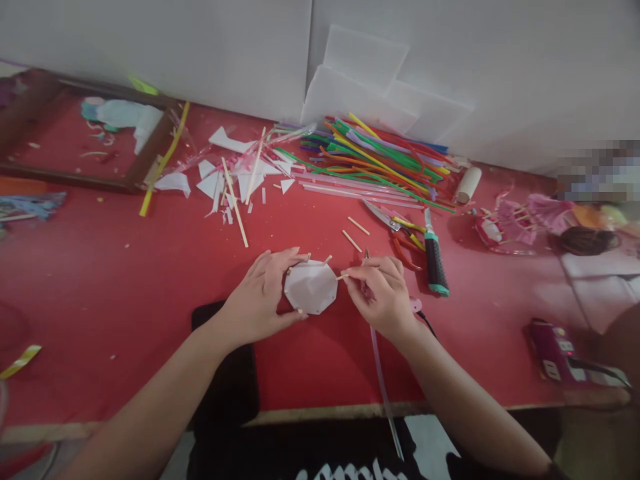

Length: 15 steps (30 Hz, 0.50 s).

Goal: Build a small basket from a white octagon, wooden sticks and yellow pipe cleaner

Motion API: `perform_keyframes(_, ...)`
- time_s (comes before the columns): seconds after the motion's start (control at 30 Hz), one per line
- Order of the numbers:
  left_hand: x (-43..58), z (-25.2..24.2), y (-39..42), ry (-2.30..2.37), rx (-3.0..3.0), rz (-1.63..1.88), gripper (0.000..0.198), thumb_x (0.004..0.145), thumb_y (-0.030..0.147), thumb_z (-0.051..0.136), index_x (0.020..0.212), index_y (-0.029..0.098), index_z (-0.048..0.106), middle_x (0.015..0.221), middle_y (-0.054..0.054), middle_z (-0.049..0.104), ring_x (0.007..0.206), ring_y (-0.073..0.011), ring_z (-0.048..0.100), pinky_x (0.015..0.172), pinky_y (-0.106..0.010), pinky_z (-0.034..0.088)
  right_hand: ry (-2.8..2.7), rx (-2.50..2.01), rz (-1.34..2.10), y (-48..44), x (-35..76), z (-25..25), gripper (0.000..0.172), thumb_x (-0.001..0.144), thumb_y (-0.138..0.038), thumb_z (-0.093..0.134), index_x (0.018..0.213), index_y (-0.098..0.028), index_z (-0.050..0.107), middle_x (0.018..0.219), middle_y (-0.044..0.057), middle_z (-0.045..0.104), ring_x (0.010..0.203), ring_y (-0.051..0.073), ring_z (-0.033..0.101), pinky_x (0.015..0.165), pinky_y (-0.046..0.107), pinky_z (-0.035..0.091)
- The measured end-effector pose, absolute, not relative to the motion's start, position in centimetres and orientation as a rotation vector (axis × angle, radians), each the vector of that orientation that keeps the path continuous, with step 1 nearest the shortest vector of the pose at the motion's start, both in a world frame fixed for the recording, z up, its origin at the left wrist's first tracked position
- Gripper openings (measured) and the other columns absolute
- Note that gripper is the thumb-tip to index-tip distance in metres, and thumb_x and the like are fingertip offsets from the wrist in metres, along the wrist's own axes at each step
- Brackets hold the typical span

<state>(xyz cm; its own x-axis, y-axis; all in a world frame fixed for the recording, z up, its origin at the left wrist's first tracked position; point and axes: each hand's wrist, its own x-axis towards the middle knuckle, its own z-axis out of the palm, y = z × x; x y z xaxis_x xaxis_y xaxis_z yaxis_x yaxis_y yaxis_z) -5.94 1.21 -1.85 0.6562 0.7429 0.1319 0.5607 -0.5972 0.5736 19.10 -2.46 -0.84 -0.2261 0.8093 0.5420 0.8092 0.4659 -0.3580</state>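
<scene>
A white octagonal paper piece (311,288) with short wooden sticks poking from its edges lies on the red table (125,280). My left hand (260,300) grips its left side, thumb below and fingers curled over the top. My right hand (381,293) is closed in a pinch on a short wooden stick (343,276) at the octagon's right edge, and a pink glue gun (415,305) with a long clear glue rod (383,383) shows from under that hand.
A heap of coloured straws (380,160) and white paper scraps (235,173) lies at the back. Scissors (395,223), a teal-handled knife (434,257) and loose sticks (356,233) are near my right hand. A wooden frame (150,153) sits far left, a power strip (555,347) right.
</scene>
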Motion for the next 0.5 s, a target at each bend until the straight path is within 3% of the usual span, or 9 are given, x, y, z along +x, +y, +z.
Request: perform_keyframes(0.5, -5.82, -1.82, 1.21, 1.001, 2.395, 0.531, 0.077, 0.082, 0.043, 0.072, 0.143, 0.019, 0.031, 0.142, -0.018, 0.056, 0.14, -0.0356, 0.045, 0.116, -0.06, 0.032, -2.057, -1.208, 0.104, -1.96, 18.83, -0.64, 0.019, 0.085, -0.006, 0.063, 0.09, -0.024, 0.058, 0.078, 0.001, 0.074, 0.072, 0.017, 0.067, 0.076, 0.034, 0.054)
